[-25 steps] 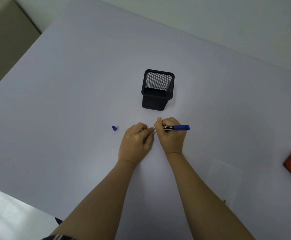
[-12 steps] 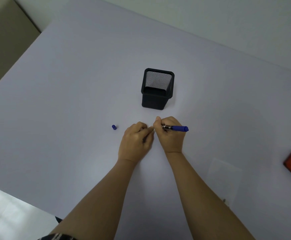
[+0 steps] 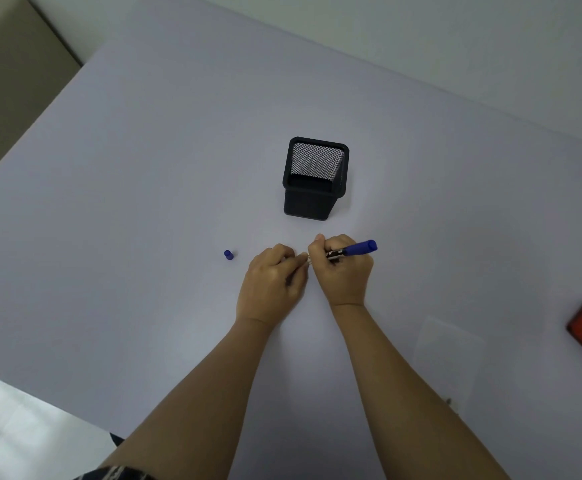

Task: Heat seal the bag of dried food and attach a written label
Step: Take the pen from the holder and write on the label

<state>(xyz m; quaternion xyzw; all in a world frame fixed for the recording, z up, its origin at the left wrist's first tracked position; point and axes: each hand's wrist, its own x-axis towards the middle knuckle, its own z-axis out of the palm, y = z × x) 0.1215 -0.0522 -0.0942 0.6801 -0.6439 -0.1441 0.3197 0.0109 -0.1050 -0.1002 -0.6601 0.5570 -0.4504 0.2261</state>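
Head view: writing stage judged under way; sealing not evidenced.
A blue plastic pen [image 3: 359, 248] was gripped in the right hand [image 3: 343, 275] just before the black mesh holder [image 3: 314, 181]; the left hand [image 3: 272, 285] was curled at its tip, grasp indeterminable. A flat clear bag [image 3: 450, 355] was noted front-right of the holder, the pen's cylindrical cap [image 3: 228, 254] front-left.
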